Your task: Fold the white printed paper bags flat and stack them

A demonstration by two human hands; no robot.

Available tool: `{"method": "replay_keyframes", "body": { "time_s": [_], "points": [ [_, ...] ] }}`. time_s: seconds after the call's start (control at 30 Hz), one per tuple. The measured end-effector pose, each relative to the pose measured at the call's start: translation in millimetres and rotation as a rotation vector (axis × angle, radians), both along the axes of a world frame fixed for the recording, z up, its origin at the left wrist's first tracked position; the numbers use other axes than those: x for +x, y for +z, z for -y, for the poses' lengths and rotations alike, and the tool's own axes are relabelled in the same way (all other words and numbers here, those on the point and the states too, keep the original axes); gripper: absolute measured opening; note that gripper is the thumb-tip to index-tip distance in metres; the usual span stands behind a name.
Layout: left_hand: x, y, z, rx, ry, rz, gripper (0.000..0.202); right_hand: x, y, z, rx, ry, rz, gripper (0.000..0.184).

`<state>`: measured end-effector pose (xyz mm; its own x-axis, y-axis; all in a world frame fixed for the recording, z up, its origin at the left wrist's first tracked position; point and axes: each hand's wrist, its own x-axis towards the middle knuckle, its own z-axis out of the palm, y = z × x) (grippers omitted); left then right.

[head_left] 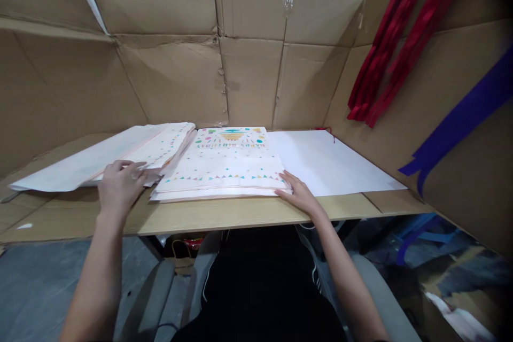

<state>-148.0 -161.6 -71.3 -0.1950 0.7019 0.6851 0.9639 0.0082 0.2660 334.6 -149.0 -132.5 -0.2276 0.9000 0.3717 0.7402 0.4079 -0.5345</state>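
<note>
- Left hand (120, 187): half-curled, not gripping, fingertips touching a folded paper pile (160, 155).
- Right hand (298, 195): open, resting against a printed birthday paper stack (224, 163).
- Surface (200, 219): wooden, also bearing a white sheet (332, 163).

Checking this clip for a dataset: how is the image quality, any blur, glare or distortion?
Head view: wide-angle distortion bows the cardboard wall and table edge; light is soft, without harsh glare; corners darken; the purple strip blurs at right; the left hand and right hand look fairly sharp.
</note>
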Motion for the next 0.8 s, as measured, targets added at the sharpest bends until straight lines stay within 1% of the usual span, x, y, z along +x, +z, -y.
{"method": "replay_keyframes", "body": {
  "time_s": [0.07, 0.13, 0.17, 0.23, 0.3, 0.37, 0.43, 0.5, 0.57, 0.63, 0.67, 0.73, 0.8],
  "points": [
    [2.9, 3.7, -0.3, -0.109, -0.113, -0.071, 0.036, -0.5, 0.3, 0.3, 0.016, -0.001, -0.004, 0.061],
    [6.5, 7.1, -1.3, -0.224, -0.191, -0.063, 0.033, -1.4, 0.7, 0.6, 0.031, -0.013, -0.007, 0.056],
    [8.2, 8.6, -1.9, -0.266, -0.197, -0.035, 0.032, -1.9, 1.0, 0.7, 0.037, -0.02, -0.008, 0.054],
    [9.9, 11.2, -3.0, -0.295, -0.153, 0.032, 0.032, -2.6, 1.1, 0.6, 0.051, -0.029, -0.012, 0.051],
    [8.0, 13.8, -4.8, -0.277, -0.09, 0.157, 0.036, -2.8, 0.5, -0.1, 0.064, -0.031, -0.014, 0.049],
    [2.5, 17.2, -7.9, -0.285, -0.08, 0.335, 0.039, -2.1, -0.7, -0.9, 0.07, -0.034, -0.018, 0.048],
    [-4.6, 21.6, -11.9, -0.315, -0.141, 0.519, 0.039, -1.6, -1.0, -0.9, 0.076, -0.033, -0.033, 0.048],
    [-9.6, 27.6, -15.6, -0.32, -0.204, 0.659, 0.039, -3.7, 3.0, 1.5, 0.115, -0.014, -0.065, 0.045],
    [-9.8, 35.4, -17.7, -0.241, -0.175, 0.77, 0.039, -11.9, 14.1, 6.7, 0.216, 0.023, -0.119, 0.035],
    [-5.7, 44.2, -18.6, -0.157, -0.095, 0.832, 0.036, -29.6, 32.6, 12.7, 0.322, 0.077, -0.187, 0.024],
    [-2.8, 48.2, -19.1, -0.131, -0.06, 0.85, 0.034, -42.8, 43.6, 14.7, 0.34, 0.112, -0.223, 0.023],
    [2.5, 54.0, -21.3, -0.103, -0.055, 0.872, 0.029, -77.8, 65.4, 13.4, 0.255, 0.251, -0.266, 0.023],
    [5.5, 55.1, -25.1, -0.053, -0.088, 0.897, 0.028, -122.8, 81.7, 2.1, 0.102, 0.447, -0.274, 0.023]
  ]
}}
